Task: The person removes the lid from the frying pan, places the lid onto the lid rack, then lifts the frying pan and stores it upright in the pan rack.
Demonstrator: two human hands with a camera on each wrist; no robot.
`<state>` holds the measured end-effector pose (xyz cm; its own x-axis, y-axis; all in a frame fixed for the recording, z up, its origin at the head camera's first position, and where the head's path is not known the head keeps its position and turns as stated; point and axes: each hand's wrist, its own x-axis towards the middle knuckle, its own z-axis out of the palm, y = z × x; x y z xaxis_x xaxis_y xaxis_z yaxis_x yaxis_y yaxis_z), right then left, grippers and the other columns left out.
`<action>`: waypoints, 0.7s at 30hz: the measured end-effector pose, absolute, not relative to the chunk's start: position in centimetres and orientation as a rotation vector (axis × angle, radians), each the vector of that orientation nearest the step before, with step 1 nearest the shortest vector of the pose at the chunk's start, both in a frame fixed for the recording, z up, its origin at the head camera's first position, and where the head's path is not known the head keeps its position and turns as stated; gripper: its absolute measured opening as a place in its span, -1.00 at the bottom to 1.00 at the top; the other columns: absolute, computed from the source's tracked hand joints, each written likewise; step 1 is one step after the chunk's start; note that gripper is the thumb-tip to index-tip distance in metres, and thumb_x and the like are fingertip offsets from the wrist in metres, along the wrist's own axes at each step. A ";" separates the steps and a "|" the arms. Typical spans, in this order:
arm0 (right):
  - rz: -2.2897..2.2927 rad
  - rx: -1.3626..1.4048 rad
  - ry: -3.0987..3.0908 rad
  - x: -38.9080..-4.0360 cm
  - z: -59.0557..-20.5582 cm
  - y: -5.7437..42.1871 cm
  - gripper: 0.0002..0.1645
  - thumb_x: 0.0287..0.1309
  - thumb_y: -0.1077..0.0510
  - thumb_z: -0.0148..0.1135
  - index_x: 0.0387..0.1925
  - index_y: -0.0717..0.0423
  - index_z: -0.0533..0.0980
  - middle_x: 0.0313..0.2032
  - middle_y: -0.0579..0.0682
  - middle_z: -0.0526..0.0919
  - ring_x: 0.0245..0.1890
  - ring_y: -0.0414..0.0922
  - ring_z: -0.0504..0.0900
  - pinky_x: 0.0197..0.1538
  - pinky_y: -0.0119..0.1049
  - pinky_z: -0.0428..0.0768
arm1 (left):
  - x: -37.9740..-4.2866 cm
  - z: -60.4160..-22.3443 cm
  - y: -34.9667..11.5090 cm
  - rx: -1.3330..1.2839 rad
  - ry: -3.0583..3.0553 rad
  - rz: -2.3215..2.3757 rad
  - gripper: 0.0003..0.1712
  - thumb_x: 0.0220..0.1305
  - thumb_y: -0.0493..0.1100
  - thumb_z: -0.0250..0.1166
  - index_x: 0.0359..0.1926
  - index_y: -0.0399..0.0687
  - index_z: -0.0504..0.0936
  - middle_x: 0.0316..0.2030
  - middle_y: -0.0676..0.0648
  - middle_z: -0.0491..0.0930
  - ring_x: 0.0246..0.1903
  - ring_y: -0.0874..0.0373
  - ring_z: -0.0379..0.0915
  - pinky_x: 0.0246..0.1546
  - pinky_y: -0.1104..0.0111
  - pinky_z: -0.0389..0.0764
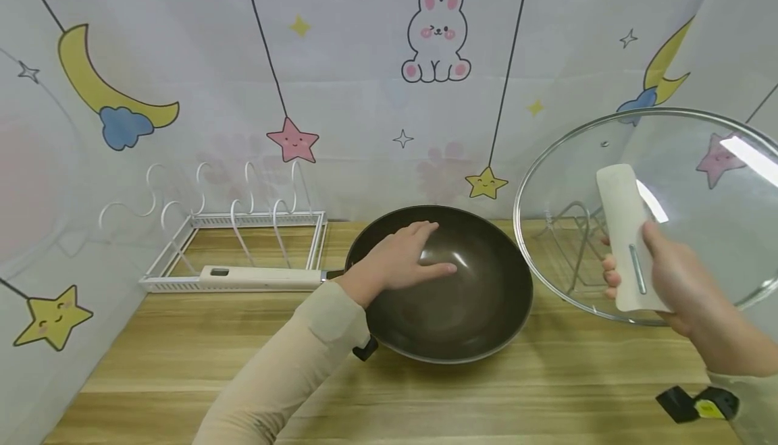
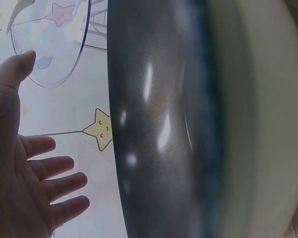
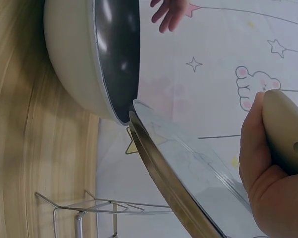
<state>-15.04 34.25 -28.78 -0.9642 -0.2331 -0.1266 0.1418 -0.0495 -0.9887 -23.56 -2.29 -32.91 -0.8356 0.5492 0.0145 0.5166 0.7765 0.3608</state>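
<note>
A dark-lined wok [image 1: 474, 317] with a cream outside rests on the wooden table, its long cream handle [image 1: 261, 277] pointing left over a white rack. Above the wok's inside hovers my left hand [image 1: 398, 256], fingers extended and thumb apart, holding nothing. In the left wrist view that hand [image 2: 35, 183] shows relaxed, spread fingers beside the wok's rim. My right hand [image 1: 687, 276] grips the upright cream handle [image 1: 620, 208] of a large glass lid [image 1: 699, 154]. The lid is tilted up right of the wok; the right wrist view shows its metal edge [image 3: 159, 173] right at the wok's rim.
At the back left lies the white rack [image 1: 261, 217] with several curved dividers. Behind the glass stands a grey wire stand [image 1: 583, 242] at the back right. A white cloth with cartoon prints [image 1: 365, 107] hangs along the table's [image 1: 462, 404] back edge.
</note>
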 end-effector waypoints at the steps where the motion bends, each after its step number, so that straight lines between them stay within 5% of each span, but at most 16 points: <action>1: -2.103 -0.092 1.971 -15.0 -28.8 34.3 -0.35 0.32 -0.34 -0.43 0.07 0.08 0.19 -0.37 0.02 0.59 -0.47 -0.10 0.62 -0.35 -0.08 0.70 | -23.5 -32.9 -2.2 0.866 2.870 0.549 0.06 0.11 0.52 0.02 0.46 0.02 0.04 0.44 -0.04 0.08 0.42 0.06 0.02 0.37 0.02 0.17; 21: -2.085 -0.049 2.069 -14.4 -28.3 34.8 -0.35 0.32 -0.36 -0.44 0.05 0.05 0.21 -0.40 0.01 0.59 -0.50 -0.09 0.62 -0.37 -0.06 0.69 | -23.7 -33.3 -0.7 0.904 2.846 0.549 0.06 0.11 0.53 0.01 0.45 0.01 0.04 0.43 -0.02 0.09 0.42 0.03 0.03 0.39 0.06 0.15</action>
<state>-14.45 34.77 -28.31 -0.9787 -0.1670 -0.1195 0.1207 0.0026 -0.9927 -23.75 -0.72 -33.33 -0.8176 0.5758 0.0085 0.5377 0.7580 0.3692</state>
